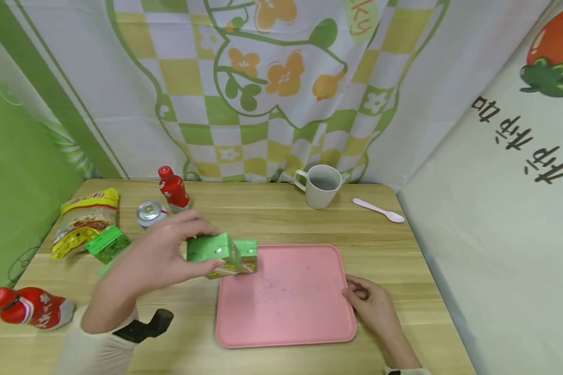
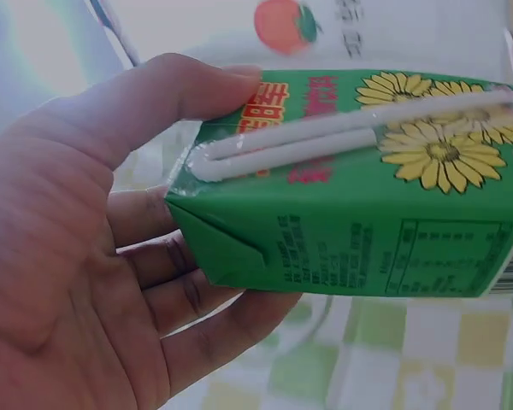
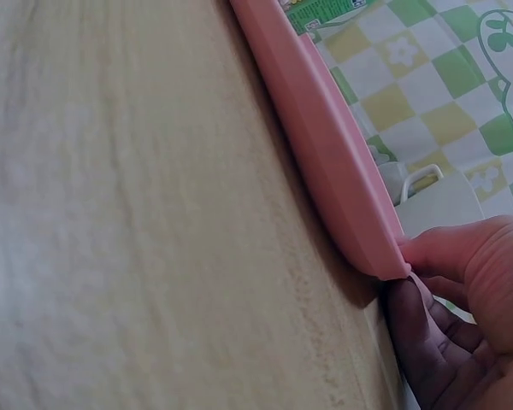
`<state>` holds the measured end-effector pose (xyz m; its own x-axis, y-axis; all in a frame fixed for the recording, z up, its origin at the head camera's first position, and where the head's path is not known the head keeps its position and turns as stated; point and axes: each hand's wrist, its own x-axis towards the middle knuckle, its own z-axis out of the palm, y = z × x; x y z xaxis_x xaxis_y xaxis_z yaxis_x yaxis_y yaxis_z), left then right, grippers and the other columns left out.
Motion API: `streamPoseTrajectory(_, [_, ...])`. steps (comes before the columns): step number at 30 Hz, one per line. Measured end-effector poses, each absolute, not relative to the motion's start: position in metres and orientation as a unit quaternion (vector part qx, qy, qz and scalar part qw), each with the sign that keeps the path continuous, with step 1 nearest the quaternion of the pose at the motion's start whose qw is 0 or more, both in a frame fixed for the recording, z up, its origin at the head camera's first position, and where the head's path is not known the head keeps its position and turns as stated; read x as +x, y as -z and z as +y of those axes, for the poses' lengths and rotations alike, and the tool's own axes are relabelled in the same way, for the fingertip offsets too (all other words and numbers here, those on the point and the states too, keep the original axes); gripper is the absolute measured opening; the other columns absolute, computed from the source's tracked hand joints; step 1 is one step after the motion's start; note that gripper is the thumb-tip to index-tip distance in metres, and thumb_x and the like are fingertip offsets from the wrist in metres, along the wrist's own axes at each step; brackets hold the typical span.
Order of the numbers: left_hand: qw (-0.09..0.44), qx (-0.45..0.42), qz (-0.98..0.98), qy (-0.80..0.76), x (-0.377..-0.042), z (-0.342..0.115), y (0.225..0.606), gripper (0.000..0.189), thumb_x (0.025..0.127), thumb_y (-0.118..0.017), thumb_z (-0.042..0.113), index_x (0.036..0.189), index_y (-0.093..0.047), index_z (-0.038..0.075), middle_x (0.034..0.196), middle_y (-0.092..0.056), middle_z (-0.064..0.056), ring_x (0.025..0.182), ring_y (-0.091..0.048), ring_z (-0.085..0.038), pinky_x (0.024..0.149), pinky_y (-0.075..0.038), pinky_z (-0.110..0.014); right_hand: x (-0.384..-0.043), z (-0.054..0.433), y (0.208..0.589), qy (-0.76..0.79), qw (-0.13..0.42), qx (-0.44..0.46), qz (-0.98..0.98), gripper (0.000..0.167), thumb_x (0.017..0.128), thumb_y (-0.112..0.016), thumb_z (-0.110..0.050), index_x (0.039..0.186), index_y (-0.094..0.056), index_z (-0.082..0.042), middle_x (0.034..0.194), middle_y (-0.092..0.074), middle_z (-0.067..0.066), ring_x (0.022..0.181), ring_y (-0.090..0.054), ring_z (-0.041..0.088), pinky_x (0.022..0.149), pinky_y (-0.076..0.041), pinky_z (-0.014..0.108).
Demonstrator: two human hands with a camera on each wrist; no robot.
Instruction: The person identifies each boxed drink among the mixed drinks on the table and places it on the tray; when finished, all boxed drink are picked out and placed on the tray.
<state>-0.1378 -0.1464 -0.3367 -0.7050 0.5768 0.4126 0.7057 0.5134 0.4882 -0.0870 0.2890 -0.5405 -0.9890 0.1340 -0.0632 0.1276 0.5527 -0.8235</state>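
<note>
My left hand [image 1: 164, 250] grips a green drink carton [image 1: 208, 247] over the back left corner of a pink tray [image 1: 286, 297]. In the left wrist view the carton [image 2: 342, 222] has yellow flowers on it and a wrapped white straw along one face, with thumb and fingers on opposite sides. A second green carton [image 1: 247, 249] shows right behind it, overlapping the tray's corner. At the tray's right edge, my right hand [image 1: 372, 302] pinches the rim; the right wrist view shows thumb and fingers on the tray's rim [image 3: 342, 162].
On the left are a yellow food packet [image 1: 86, 219], another green carton [image 1: 108, 245], a can [image 1: 151, 212] and two red bottles [image 1: 173, 188], one lying near the front [image 1: 39, 307]. A white mug [image 1: 322, 186] and a pink spoon [image 1: 379, 210] are at the back. Curtains [image 1: 262, 130] hang behind.
</note>
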Motion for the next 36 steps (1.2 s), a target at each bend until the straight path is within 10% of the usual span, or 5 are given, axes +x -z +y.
streamPoseTrajectory(16, [-0.013, -0.429, -0.856, 0.288, -0.19, -0.032, 0.353, 0.037, 0.079, -0.085, 0.038, 0.106, -0.074, 0.016, 0.093, -0.056, 0.012, 0.077, -0.052, -0.006, 0.066, -0.047, -0.025, -0.087, 0.286, 0.544, -0.477, 0.003, -0.078, -0.876, 0.035, 0.087, -0.08, -0.005, 0.121, -0.073, -0.003, 0.093, -0.071, 0.005, 0.079, -0.068, 0.016, 0.069, -0.055, 0.025])
streamPoseTrajectory(36, [-0.074, -0.368, -0.91, 0.174, -0.212, -0.001, 0.41, 0.037, 0.078, -0.086, 0.043, 0.105, -0.074, 0.02, 0.097, -0.056, 0.009, 0.083, -0.054, -0.01, 0.066, -0.047, -0.026, -0.09, 0.287, 0.544, -0.457, -0.005, -0.092, -0.885, 0.035, 0.089, -0.079, -0.01, 0.123, -0.073, -0.006, 0.096, -0.071, 0.004, 0.082, -0.067, 0.014, 0.071, -0.054, 0.024])
